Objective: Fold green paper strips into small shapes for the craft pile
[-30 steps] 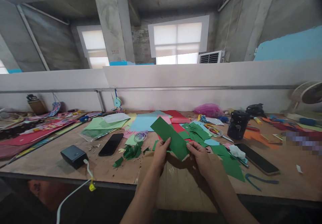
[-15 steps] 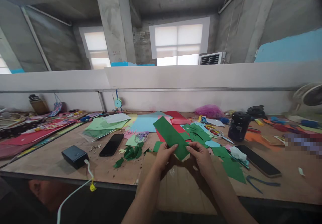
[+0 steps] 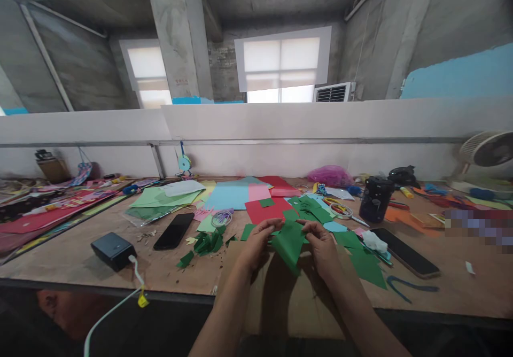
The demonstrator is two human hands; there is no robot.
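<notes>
Now both hands meet above the worktop's (image 3: 80,263) near edge: the left hand (image 3: 256,242) and right hand (image 3: 320,245) each pinch an upper corner of one dark green paper piece (image 3: 288,245), fingers closed on it, the piece hanging bent between them. A bare cardboard sheet (image 3: 280,298) lies beneath. Two black phones (image 3: 173,231) (image 3: 404,250) lie well apart at either side, with green scraps (image 3: 206,242) just left.

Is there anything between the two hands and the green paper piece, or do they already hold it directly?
Nothing visible stands between them. The left hand and the right hand both pinch the folded dark green paper piece at its upper edge, above the brown cardboard sheet. The other green paper scraps lie apart, to the left.
</notes>
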